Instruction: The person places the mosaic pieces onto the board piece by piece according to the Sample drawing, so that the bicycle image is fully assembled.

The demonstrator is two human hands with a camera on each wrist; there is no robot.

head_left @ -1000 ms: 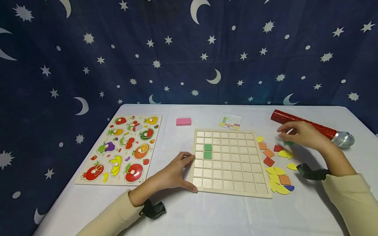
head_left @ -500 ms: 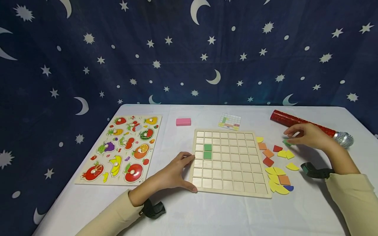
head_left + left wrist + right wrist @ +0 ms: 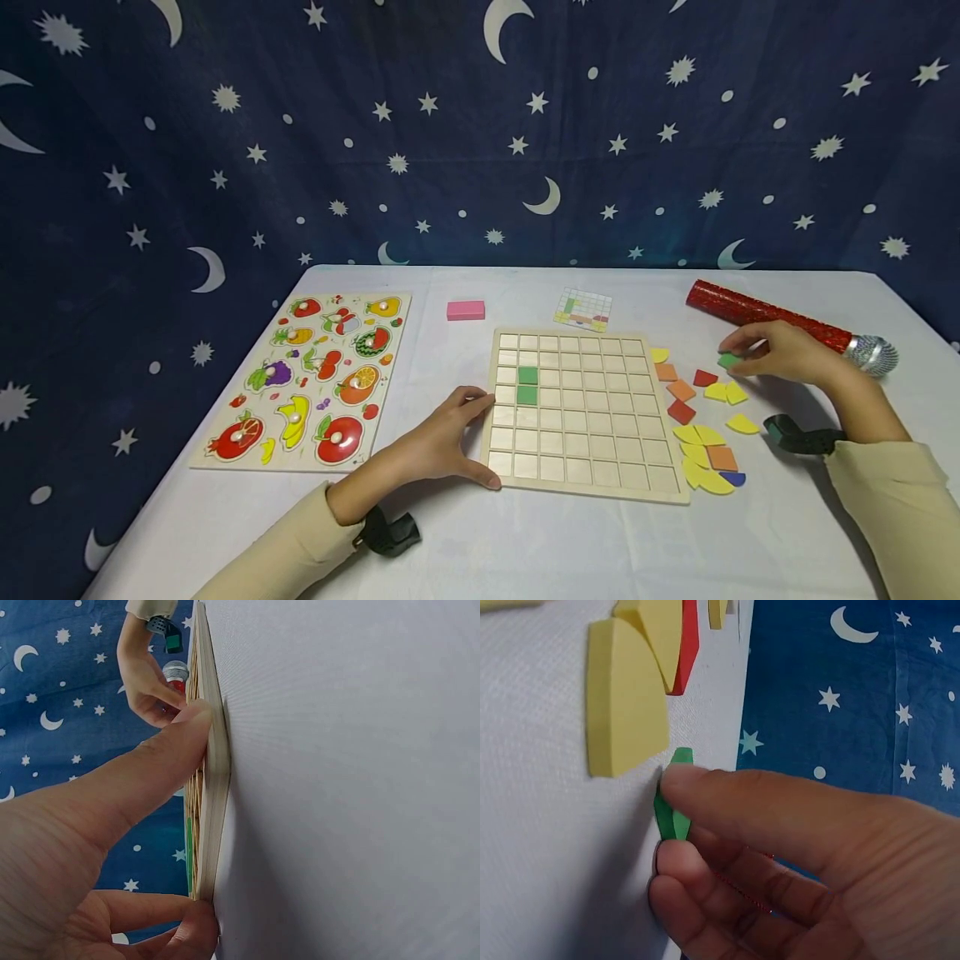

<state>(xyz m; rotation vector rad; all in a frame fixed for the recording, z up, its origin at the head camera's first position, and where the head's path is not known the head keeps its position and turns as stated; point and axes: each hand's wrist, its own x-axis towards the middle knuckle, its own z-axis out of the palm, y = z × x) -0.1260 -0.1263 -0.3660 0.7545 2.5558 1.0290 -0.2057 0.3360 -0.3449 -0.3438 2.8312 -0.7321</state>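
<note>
Step in hand, going by the head view: looks like the right hand (image 3: 791,350) is picking up a green tile (image 3: 727,361). It pinches the tile toward the far right corner of the table (image 3: 540,542), mic (image 3: 738,307) just behind, loose tiles (image 3: 723,458) strung along the board's right edge. Left hand (image 3: 446,437) is spread around the near left corner of the board (image 3: 577,425), probably steadying it. Two green squares (image 3: 528,375) sit in column two from the left, rows three and four from the far edge. Card (image 3: 583,308) lies by the table's far edge; cells too small to count. Next move likely calls for holding that pinch, clearing the loose tiles and squaring up over a cell. Which cell, can't tell.

Left wrist view: adds contact detail. Left thumb (image 3: 157,761) tip on the board's near edge, fingertips at its left edge. Board lies flat; cells unreadable edge-on.

Right wrist view: adds the pinch itself, tile between right thumb (image 3: 727,799) and fingertips, close to the table. Can't tell if it's lifted; fingers hide its full shape. Fruit puzzle (image 3: 300,454) shows from the head only, near the table's left edge.
</note>
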